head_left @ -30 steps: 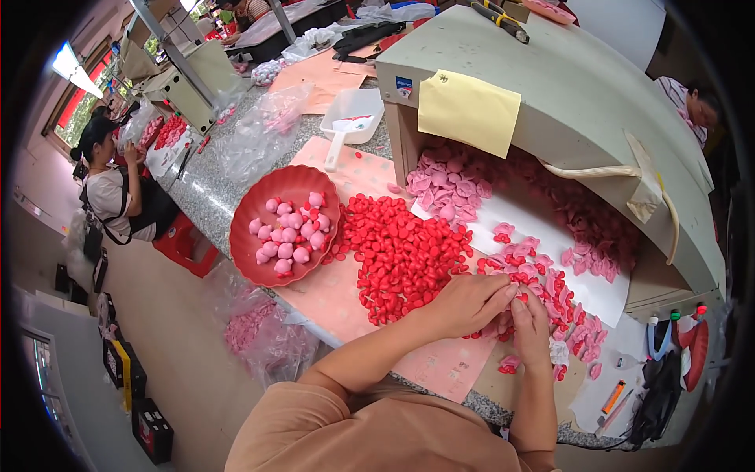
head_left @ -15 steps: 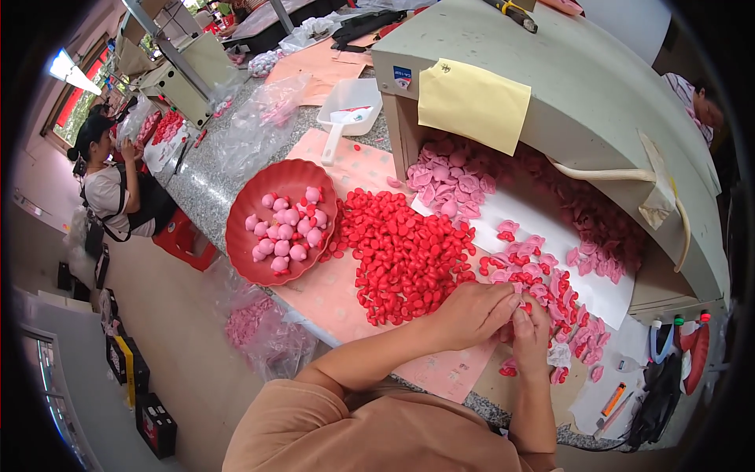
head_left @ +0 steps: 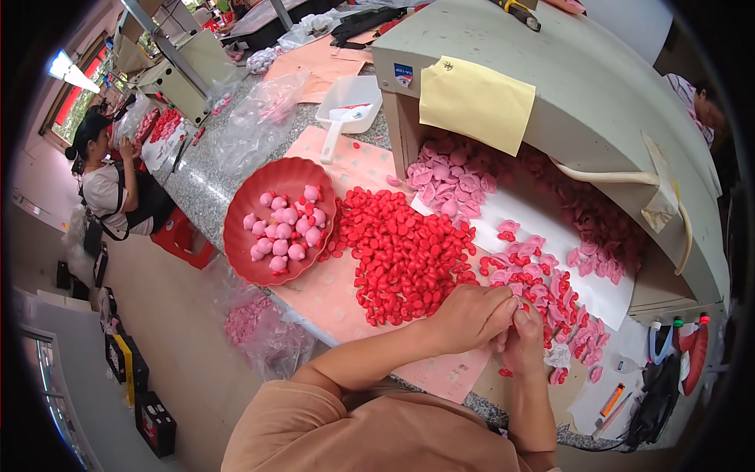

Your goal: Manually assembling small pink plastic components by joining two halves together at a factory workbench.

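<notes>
My left hand [head_left: 472, 316] and my right hand [head_left: 524, 340] meet over the near right of the worktop, fingertips pinched together. Between them is a small pink and red piece [head_left: 520, 304], mostly hidden by the fingers. Left of my hands lies a big heap of glossy red bean-shaped pieces [head_left: 409, 256]. Just beyond and right of them are scattered pink cupped pieces [head_left: 586, 338], many with red pieces on or among them. To the left stands a red scalloped bowl [head_left: 245, 194] with several round pink balls with red bits [head_left: 281, 230].
A grey shelf unit [head_left: 582, 86] arches over more pink pieces [head_left: 452, 181]. A white scoop [head_left: 351, 106] and clear plastic bags [head_left: 259, 118] lie farther back. At right are an orange cutter [head_left: 612, 400] and a black cloth-like item [head_left: 659, 397]. Another person [head_left: 110, 181] sits at far left.
My right hand has turned slightly and its fingers have closed further over the small piece, hiding more of it. My left hand stays nearly in place. The view has shifted slightly.
</notes>
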Tool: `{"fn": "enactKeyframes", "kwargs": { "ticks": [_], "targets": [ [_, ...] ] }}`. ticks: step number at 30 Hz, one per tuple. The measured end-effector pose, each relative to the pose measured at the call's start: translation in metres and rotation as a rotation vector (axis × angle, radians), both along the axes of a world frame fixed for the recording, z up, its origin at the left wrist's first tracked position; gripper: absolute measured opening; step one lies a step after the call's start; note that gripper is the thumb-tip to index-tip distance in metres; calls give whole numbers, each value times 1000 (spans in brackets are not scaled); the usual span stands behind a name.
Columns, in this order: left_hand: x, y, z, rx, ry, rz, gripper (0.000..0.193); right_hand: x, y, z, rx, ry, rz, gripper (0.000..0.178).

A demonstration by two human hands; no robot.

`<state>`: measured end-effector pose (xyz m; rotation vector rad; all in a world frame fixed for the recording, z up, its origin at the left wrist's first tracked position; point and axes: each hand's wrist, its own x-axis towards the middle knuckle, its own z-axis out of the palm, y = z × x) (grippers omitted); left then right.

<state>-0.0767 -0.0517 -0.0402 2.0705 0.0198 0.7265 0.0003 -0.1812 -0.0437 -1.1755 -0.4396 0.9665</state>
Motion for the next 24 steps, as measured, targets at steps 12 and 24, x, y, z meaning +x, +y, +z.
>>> {"fn": "enactKeyframes", "kwargs": {
  "ticks": [12,24],
  "targets": [
    [2,6,4,16,135,-52,29,12,-6,6,-89,-133,107,31],
    [0,3,0,-159,90,-89,26,-6,3,10,27,155,-52,29]
  ]
}}
